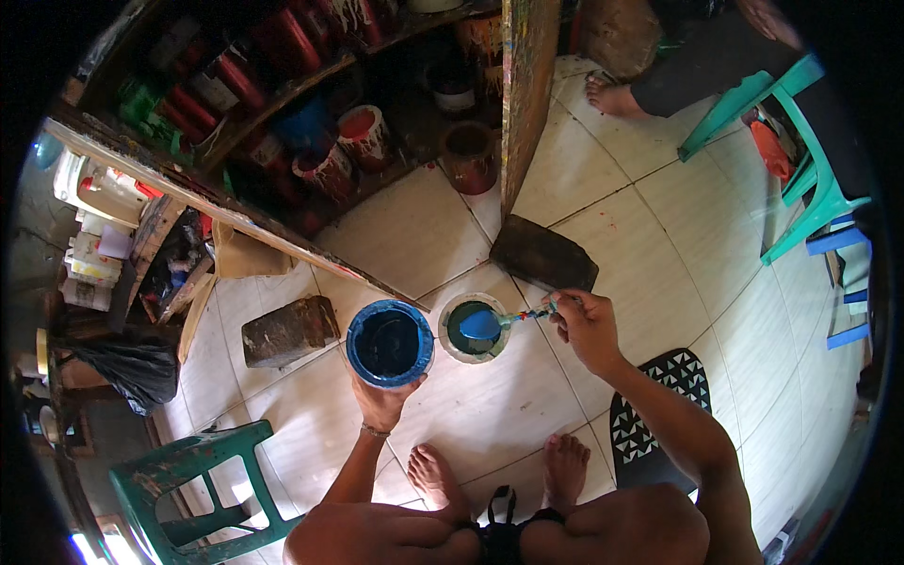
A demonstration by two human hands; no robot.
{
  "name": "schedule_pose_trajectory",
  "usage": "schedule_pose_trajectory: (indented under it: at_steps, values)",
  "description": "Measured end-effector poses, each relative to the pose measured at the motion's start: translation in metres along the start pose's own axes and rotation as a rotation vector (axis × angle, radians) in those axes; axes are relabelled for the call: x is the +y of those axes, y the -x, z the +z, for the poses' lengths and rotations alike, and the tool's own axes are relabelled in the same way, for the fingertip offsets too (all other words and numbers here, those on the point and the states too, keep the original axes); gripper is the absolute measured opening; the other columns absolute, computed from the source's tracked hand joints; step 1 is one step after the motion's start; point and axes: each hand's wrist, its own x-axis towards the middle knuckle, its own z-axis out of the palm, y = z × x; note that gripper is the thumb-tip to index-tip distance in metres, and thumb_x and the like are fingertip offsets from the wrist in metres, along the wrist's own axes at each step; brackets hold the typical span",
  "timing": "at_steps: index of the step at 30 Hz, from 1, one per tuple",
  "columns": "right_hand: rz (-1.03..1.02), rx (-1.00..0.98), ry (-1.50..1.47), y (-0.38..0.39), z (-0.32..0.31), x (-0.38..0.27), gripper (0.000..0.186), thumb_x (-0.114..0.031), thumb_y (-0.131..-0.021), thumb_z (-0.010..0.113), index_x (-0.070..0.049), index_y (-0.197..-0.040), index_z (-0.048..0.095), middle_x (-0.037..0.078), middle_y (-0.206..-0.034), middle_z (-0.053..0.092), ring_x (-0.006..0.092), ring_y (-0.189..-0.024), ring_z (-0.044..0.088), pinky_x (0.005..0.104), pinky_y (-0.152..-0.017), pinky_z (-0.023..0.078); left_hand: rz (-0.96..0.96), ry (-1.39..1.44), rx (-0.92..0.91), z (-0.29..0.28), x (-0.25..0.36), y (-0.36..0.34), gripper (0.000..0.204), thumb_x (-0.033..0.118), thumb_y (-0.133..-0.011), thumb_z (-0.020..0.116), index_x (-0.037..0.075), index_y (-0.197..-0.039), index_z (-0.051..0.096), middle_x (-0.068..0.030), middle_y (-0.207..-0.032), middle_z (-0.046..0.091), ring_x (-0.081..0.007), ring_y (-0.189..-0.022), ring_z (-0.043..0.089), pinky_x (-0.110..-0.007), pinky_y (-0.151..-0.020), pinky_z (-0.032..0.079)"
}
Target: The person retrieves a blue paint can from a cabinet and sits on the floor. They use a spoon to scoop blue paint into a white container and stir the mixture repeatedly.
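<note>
My left hand (380, 403) is wrapped round the side of a blue-rimmed tub (354, 330), tilted a little, with dark blue paint inside. Just right of it stands a pale round container (448, 346) holding something dark greenish. Over that container's mouth hangs a spoon (482, 325), its bowl coated in bright blue and its handle speckled with several colours. The handle's end is pinched in the fingers of my right hand (586, 330). Whether the spoon touches the contents below, I cannot tell.
Paint-stained shelves (282, 108) ahead hold red cans and dripped pots. Two dark blocks (541, 252) lie on the tiled floor. A green stool (188, 471) stands left, a patterned black mat (659, 410) right. Another person's foot (612, 96) rests near a green chair (815, 179).
</note>
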Motion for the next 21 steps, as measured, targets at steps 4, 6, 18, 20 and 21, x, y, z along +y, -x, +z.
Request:
schedule_pose_trajectory:
  at_steps: [4,6,18,20,21]
  values:
    - [-0.303,-0.039,0.304,-0.012,0.017,0.008,0.015,-0.009,-0.098,0.062,0.003,-0.100,0.071,0.007,-0.073,0.065,0.0111,-0.056,0.056,0.0282,-0.051,0.045,-0.046,0.014,-0.056,0.000,-0.023,0.009,0.095,0.030,-0.060,0.099,0.001,-0.135,0.048,-0.0140,-0.127,0.063,-0.0275,-0.113,0.063,-0.040,-0.099,0.051]
    - [-0.503,-0.091,0.486,-0.016,0.023,0.008,0.013,-0.008,-0.097,0.064,0.004,-0.099,0.070,0.010,-0.076,0.067,0.0182,-0.060,0.061,0.0323,-0.056,0.049,-0.095,0.052,-0.099,0.001,-0.029,0.014,0.093,0.030,-0.060,0.100,0.001,-0.134,0.051,-0.0130,-0.126,0.064,-0.0258,-0.112,0.063,-0.040,-0.099,0.051]
    - [-0.801,-0.584,1.104,-0.027,0.056,0.019,0.014,-0.018,-0.094,0.066,-0.004,-0.093,0.064,0.012,-0.096,0.061,0.0297,-0.095,0.065,0.0389,-0.084,0.056,-0.188,0.099,-0.138,0.013,-0.058,0.023,0.087,0.027,-0.059,0.101,0.001,-0.129,0.055,-0.0096,-0.121,0.068,-0.0208,-0.108,0.065,-0.037,-0.096,0.054]
    - [-0.804,-0.589,1.106,-0.028,0.057,0.020,0.013,-0.017,-0.095,0.065,-0.004,-0.092,0.064,0.012,-0.094,0.061,0.0292,-0.094,0.065,0.0394,-0.084,0.056,-0.162,0.025,-0.145,0.015,-0.062,0.023,0.087,0.028,-0.059,0.102,0.001,-0.128,0.055,-0.0097,-0.121,0.068,-0.0211,-0.107,0.066,-0.037,-0.095,0.054]
    - [-0.782,-0.623,1.161,-0.028,0.057,0.020,0.013,-0.016,-0.095,0.065,-0.004,-0.091,0.064,0.012,-0.093,0.061,0.0291,-0.094,0.065,0.0399,-0.084,0.056,-0.127,-0.004,-0.119,0.016,-0.063,0.023,0.087,0.028,-0.059,0.101,0.001,-0.127,0.055,-0.0099,-0.120,0.068,-0.0215,-0.107,0.066,-0.037,-0.094,0.054]
